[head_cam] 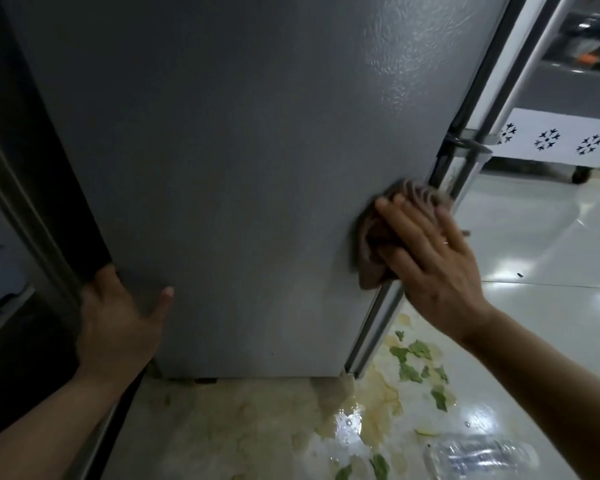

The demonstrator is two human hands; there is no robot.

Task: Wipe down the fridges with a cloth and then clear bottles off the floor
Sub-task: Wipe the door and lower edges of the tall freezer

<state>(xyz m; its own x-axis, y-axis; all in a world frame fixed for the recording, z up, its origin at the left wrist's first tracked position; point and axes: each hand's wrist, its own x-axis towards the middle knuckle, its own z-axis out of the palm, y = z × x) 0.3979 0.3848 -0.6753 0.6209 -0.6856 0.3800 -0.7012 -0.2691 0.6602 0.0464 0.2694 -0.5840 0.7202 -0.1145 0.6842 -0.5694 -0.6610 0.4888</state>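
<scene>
- Glossy white tiled floor (541, 237) fills the lower right; it carries yellowish stains and scattered green leaf scraps (413, 362) close to the fridge's front corner.
- Grey fridge (229, 161) side panel takes up most of the view, upright, its surface lightly textured.
- Right hand (430, 258) lies flat, fingers straight and spread, pressing a brownish cloth (378, 244) against the panel near its front edge. Cloth is bunched beneath the palm and fingers, partly showing above and to the left of them.
- A ring shows on one finger of the right hand.
- Left hand (118, 327) rests on the panel's rear edge, low down: thumb straight on the grey face, fingers bent round the edge into the dark gap and mostly hidden.
- Metal door handle (471, 168) runs along the fridge front, just beyond the cloth.
- Clear plastic bottle (478, 455) lies on its side on the floor at lower right, well apart from both hands.
- White cabinet with snowflake cut-outs (551, 140) stands in the background at right.
</scene>
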